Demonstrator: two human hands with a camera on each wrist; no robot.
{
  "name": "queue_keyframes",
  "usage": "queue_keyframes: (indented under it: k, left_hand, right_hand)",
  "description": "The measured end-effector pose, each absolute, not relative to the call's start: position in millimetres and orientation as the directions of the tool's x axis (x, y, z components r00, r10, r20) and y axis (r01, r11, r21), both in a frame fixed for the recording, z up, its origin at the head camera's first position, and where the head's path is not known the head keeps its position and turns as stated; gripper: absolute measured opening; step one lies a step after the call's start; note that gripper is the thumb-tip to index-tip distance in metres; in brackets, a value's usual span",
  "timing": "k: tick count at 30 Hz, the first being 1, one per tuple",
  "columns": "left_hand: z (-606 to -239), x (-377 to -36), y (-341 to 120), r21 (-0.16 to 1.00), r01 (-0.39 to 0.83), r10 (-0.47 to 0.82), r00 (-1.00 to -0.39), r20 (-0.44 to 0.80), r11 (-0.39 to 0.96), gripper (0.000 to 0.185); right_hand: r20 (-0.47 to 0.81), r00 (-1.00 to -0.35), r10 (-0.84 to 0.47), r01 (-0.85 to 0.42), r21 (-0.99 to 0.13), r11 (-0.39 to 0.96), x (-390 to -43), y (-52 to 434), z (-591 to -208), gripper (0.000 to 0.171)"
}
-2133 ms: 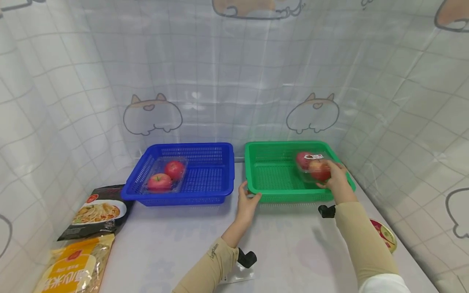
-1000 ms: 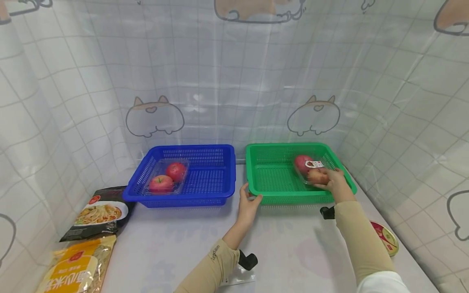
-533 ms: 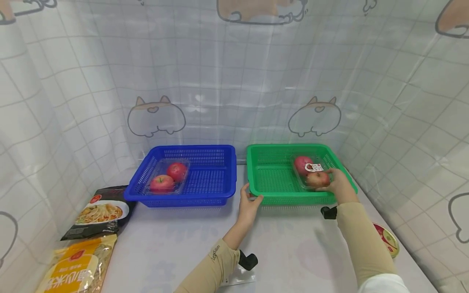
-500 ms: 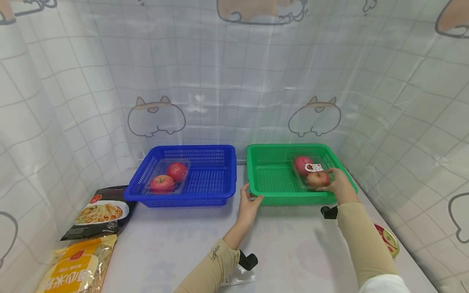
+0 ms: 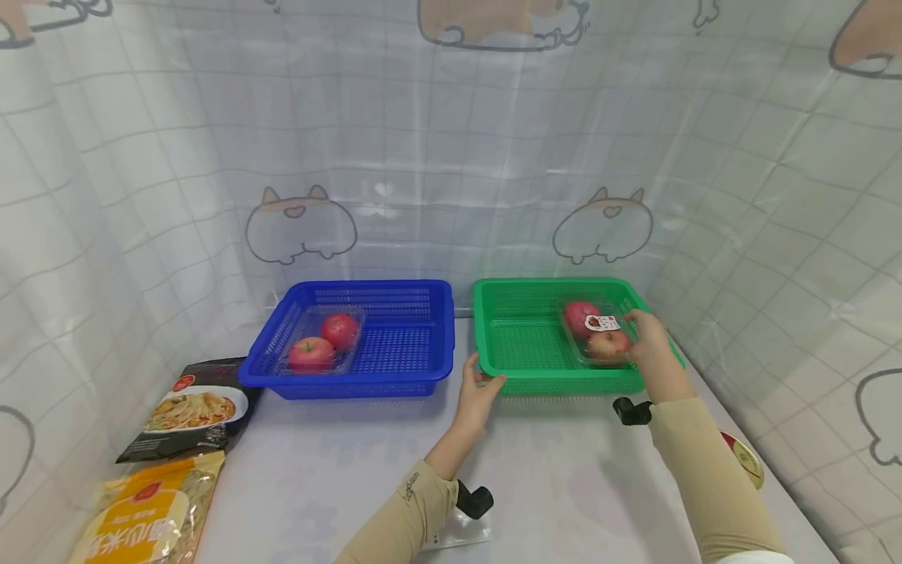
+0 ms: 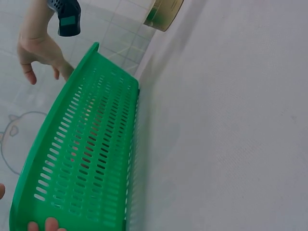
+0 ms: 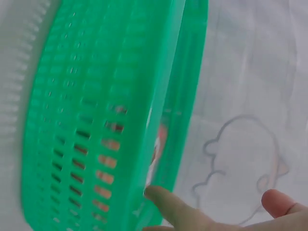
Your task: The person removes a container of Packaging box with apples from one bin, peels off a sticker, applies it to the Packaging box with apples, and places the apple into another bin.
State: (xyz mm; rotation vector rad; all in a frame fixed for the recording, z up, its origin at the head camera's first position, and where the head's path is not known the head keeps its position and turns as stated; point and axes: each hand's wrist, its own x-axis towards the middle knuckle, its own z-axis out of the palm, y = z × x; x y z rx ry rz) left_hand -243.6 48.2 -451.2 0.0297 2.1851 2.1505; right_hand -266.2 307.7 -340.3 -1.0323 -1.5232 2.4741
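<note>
A green basket [image 5: 557, 383] stands at the back right of the white table. My left hand [image 5: 479, 385] grips its front left corner, thumb over the rim; its fingertips [image 6: 45, 224] show at the basket's wall [image 6: 86, 154]. A clear pack of two red apples [image 5: 595, 333] lies in the basket's right part. My right hand [image 5: 644, 338] is at the pack's right edge, over the rim. In the left wrist view the right hand [image 6: 41, 50] hangs with loose, spread fingers and holds nothing. The right wrist view shows the basket wall [image 7: 96, 120] and straight fingers [image 7: 178, 209].
A blue basket [image 5: 345, 387] with another apple pack [image 5: 322, 341] stands left of the green one. Two noodle bags [image 5: 186, 407] [image 5: 141, 517] lie at the front left. A round tin [image 5: 740, 458] sits at the right edge. Curtain walls close in three sides.
My right hand lowered the apple pack into the green basket and let it go, shifting to its right edge. The left hand kept its grip on the basket corner.
</note>
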Motion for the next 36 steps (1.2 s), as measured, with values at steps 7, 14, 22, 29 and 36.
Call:
queue_keyframes:
  k: [7, 14, 22, 29, 36]
  left_hand:
    - [-450.3, -242.4, 41.6, 0.998, -0.053, 0.09, -0.994, -0.056, 0.032, 0.076]
    - [-449.6, -238.7, 34.2, 0.996, -0.085, 0.083, -0.993, -0.085, 0.0, 0.075]
    - [-446.1, -231.9, 25.7, 0.997, -0.069, 0.076, -0.995, -0.067, -0.021, 0.069]
    - [-449.3, -230.9, 16.1, 0.996, -0.063, 0.068, -0.996, -0.059, -0.057, 0.057]
    - [-443.2, -221.6, 3.6, 0.998, -0.049, 0.027, -0.998, -0.049, -0.028, 0.044]
  right_hand:
    - [-0.367, -0.867, 0.337, 0.228, -0.894, -0.386, -257.4, 281.7, -338.2, 0.072]
    - [-0.286, -0.919, 0.272, 0.237, -0.951, -0.199, -249.5, 259.2, -342.3, 0.074]
    - [-0.212, -0.952, 0.219, 0.174, -0.968, -0.182, -247.2, 235.9, -350.0, 0.072]
    - [-0.207, -0.962, 0.178, 0.178, -0.97, -0.167, -246.4, 221.9, -352.7, 0.074]
    - [-0.211, -0.971, 0.111, 0.194, -0.97, -0.145, -246.4, 213.8, -357.0, 0.075]
